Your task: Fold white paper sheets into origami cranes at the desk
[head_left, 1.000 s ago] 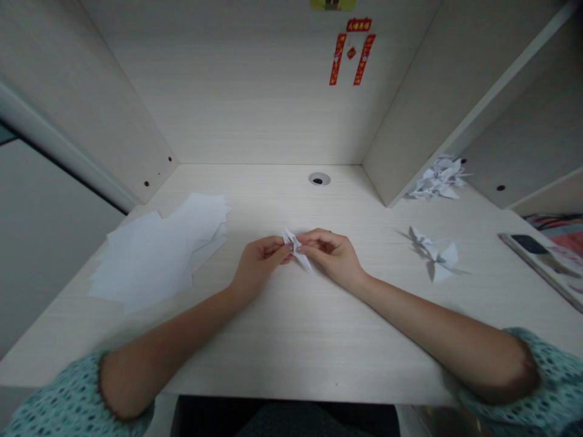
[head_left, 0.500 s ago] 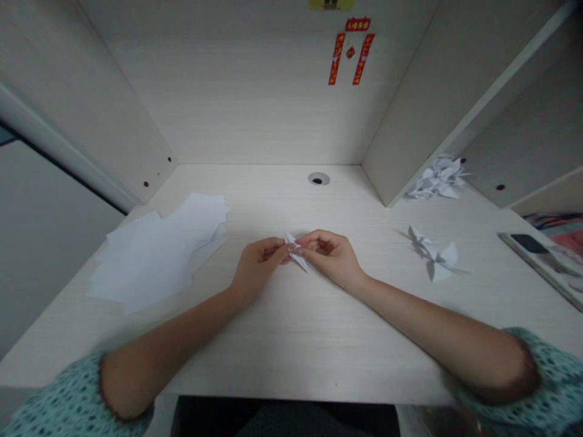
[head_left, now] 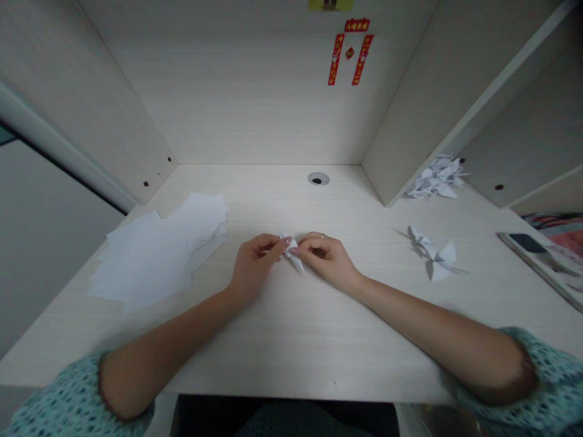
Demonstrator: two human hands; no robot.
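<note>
We find the middle barred by the left hand (head_left: 255, 267) and right hand (head_left: 330, 258), meeting at a folded paper (head_left: 297, 263). Open desk (head_left: 291, 346) lies between the forearms (head_left: 177, 340); a free strip runs beyond the hands to the back panel (head_left: 250, 91). We note loose sheets (head_left: 155, 255) obstructing the left, folded pieces (head_left: 445, 257) the right, an upright divider (head_left: 432, 91) farther back.

**Q:** What is the position of the 2 arms?
**A:** The left forearm (head_left: 182, 349) extends from the near left toward the centre. The right forearm (head_left: 432, 321) extends from the near right to the same zone. Both slope inward and away.

**Q:** What is the alignment of the right wrist (head_left: 363, 283)?
**A:** Nearly straight, in line with its forearm.

**Q:** What is the configuration of the 2 hands?
**A:** The left hand (head_left: 257, 261) and right hand (head_left: 332, 258) face each other. Fingers are curled, thumbs extended in a pinch, the 2 thumb tips near each other.
</note>
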